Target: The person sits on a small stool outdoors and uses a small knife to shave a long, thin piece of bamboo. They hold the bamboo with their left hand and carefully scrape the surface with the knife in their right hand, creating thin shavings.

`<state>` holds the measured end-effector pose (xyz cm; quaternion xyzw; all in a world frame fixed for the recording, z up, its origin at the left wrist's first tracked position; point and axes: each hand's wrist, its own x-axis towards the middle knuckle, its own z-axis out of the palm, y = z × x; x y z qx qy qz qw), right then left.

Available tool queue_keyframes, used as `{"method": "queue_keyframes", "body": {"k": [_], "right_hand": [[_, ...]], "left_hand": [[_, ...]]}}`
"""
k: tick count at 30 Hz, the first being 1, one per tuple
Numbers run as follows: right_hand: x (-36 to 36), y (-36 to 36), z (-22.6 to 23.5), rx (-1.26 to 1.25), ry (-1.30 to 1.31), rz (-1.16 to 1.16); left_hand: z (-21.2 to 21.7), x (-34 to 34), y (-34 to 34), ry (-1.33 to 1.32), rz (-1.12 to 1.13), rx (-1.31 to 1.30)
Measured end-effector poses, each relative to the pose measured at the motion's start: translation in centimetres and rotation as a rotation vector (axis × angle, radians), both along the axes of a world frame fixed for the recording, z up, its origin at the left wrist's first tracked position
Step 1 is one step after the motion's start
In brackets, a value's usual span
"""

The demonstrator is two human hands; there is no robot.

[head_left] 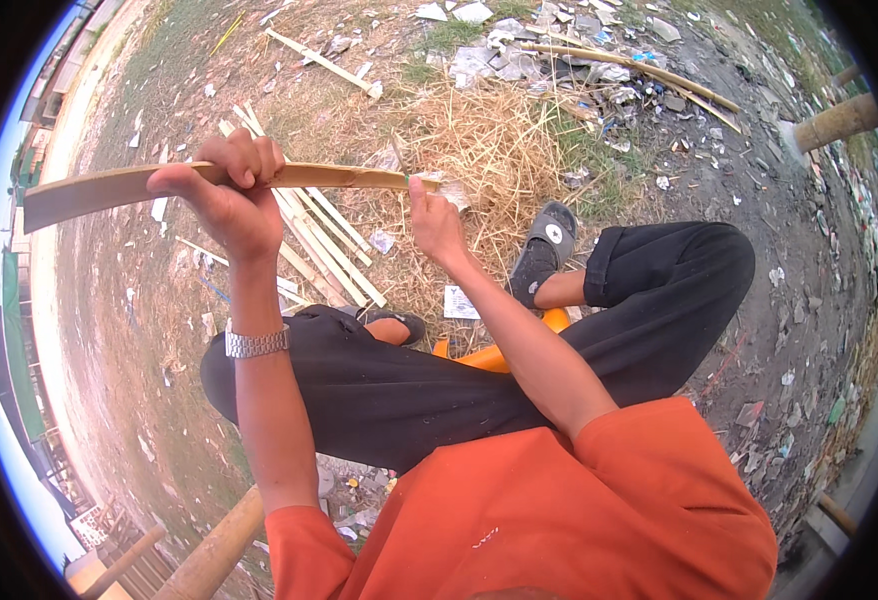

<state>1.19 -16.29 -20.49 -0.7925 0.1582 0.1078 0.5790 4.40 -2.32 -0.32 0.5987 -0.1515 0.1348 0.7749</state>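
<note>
An open-air yard, rough and littered: sky shows along the left edge, dark soil and scattered litter fill the upper right, straw lies at upper centre, and a thick pole juts in at upper right.

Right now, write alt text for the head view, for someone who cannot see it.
A person's left hand grips a long tan strip, with the right hand at its right end. Beyond lie pale slats and straw on littered ground.
</note>
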Motion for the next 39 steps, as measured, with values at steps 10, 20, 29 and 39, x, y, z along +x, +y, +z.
{"method": "queue_keyframes", "body": {"k": [10, 20, 29, 39], "right_hand": [[0.4, 0.6, -2.3, -0.179, 0.084, -0.014], [1.3, 0.1, -2.4, -0.304, -0.034, 0.048], [-0.5, -5.1, -13.5, -0.686, 0.301, 0.259], [-0.4, -3.4, -5.3, -0.156, -0.052, 0.096]], "left_hand": [[0.1, 1.5, -0.6, -0.011, -0.079, -0.021], [-0.8, 2.0, -0.7, -0.148, -0.216, 0.013], [0.2, 1.8, -0.3, -0.147, -0.058, 0.019], [0.9, 5.9, 0.2, 0.003, -0.217, 0.050]]}}
